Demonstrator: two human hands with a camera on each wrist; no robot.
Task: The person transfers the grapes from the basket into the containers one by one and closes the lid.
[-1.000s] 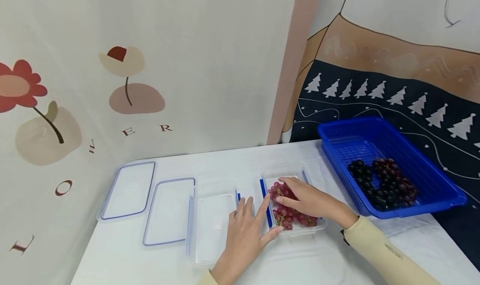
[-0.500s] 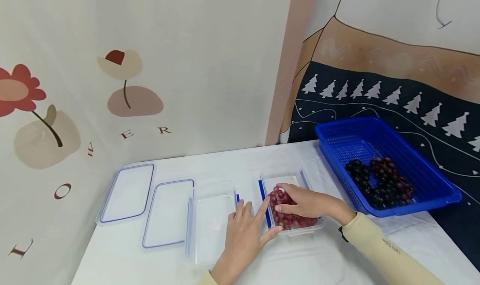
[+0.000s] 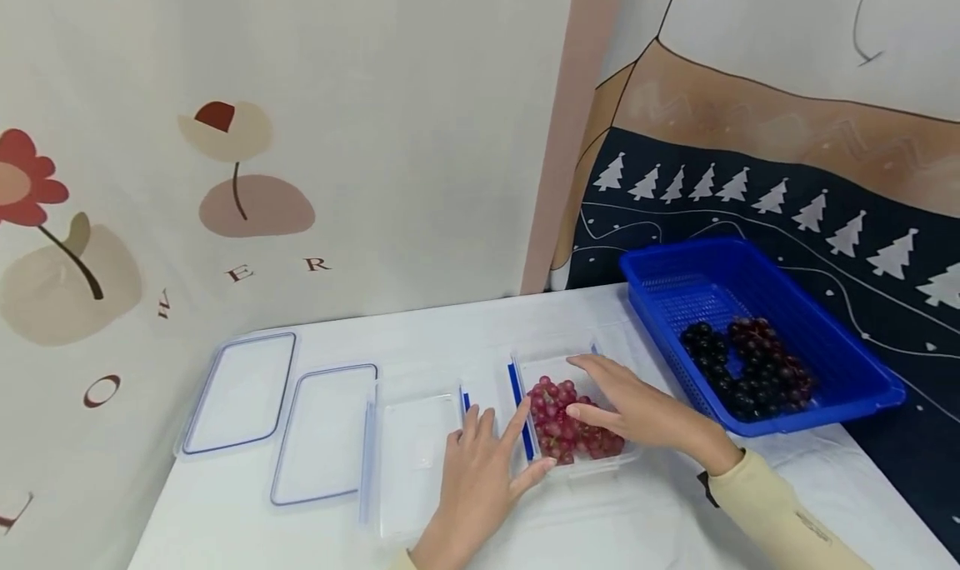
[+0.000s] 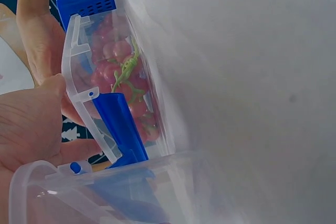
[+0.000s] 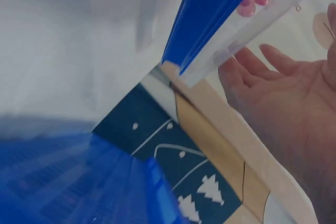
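Observation:
Red grapes (image 3: pixel 553 412) fill the near part of a clear plastic container (image 3: pixel 542 370) with blue side latches (image 3: pixel 522 424). My left hand (image 3: pixel 480 478), fingers spread, rests at this container's near left edge, its thumb at the front corner. In the left wrist view, green stems show among the grapes (image 4: pixel 123 72) through the wall. Over the container's right side is my right hand (image 3: pixel 637 407), holding nothing, with thumb and fingers stretched out above the grapes. The right wrist view shows that hand (image 5: pixel 294 87) beside the container's rim, palm and fingers unclosed.
Left of the grapes stands a second clear container (image 3: pixel 416 445), partly behind my left hand. Two clear lids (image 3: pixel 322 437) with blue seals lie farther left, one (image 3: pixel 240 395) near the wall. A blue basket (image 3: pixel 652 303) at the right holds dark grapes (image 3: pixel 750 370).
My right hand has let go of the red grapes and drawn to the right, uncovering the bunch, which has shifted nearer the front. The left hand stays at the rim. The head view turned slightly right.

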